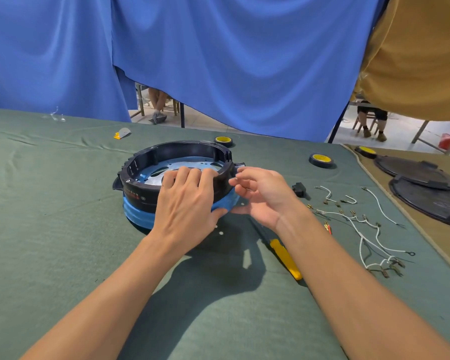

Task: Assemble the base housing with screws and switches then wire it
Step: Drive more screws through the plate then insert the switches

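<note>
Mid bench, nearer the far edge: black base housing, blue band round its bottom. Left grip curls over the near rim, holding it. Right grip, just beside the right rim, pinches a small metal piece. Black switch, white wires, yellow-handled tool toward the right edge.

two bare forearms, long and slim, end in the bare left hand and right hand, knuckles and tendons showing on the left.
</note>
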The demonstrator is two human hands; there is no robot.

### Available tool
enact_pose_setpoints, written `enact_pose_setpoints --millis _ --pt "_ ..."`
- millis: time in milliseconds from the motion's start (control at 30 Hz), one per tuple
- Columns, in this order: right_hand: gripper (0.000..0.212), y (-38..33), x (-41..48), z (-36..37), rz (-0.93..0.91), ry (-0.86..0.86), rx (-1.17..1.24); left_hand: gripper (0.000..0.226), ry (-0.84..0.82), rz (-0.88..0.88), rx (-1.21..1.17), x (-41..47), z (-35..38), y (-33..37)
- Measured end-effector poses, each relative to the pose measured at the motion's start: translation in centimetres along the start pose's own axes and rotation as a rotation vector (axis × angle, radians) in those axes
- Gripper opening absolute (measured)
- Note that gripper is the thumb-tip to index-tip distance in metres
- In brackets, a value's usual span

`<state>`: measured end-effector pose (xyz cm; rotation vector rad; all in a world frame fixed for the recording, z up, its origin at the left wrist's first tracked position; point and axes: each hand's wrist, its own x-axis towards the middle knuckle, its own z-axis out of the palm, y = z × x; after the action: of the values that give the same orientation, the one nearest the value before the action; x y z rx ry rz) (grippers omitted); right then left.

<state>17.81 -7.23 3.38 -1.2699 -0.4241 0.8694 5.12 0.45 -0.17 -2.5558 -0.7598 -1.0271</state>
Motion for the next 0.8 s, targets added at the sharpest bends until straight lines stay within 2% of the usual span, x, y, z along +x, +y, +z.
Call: enact_pose_setpoints --millis 67,200,333,433,600,800 --pt "0.01 0.0 0.0 0.2 -0.014 0.001 0.086 0.067 0.029 0.022 0.014 0.0 0.1 -0.2" --pt "0.015 -0.8 0.1 -0.5 -0.053 -0.041 0.239 0.091 0.071 0.025 0.083 0.3 0.0 -0.7" --pt "0.013 -1.1 -0.1 -0.7 -0.071 -0.102 0.277 0.076 0.147 0.016 0.092 0.7 0.0 -0.6" --pt "0.012 -1.2 -0.2 -0.8 -0.091 -0.099 0.304 0.076 0.213 -0.023 0.057 1.7 -0.4 -0.9" --pt "0.011 -2.1 -0.7 -0.8 -0.127 -0.089 0.316 0.082 0.276 -0.222 -0.099 3.7 -3.0 -0.9" --pt "0.012 -3.8 -2.2 0.7 -0.159 -0.083 0.27 0.084 0.263 -0.574 -0.455 6.1 -7.5 -2.9"
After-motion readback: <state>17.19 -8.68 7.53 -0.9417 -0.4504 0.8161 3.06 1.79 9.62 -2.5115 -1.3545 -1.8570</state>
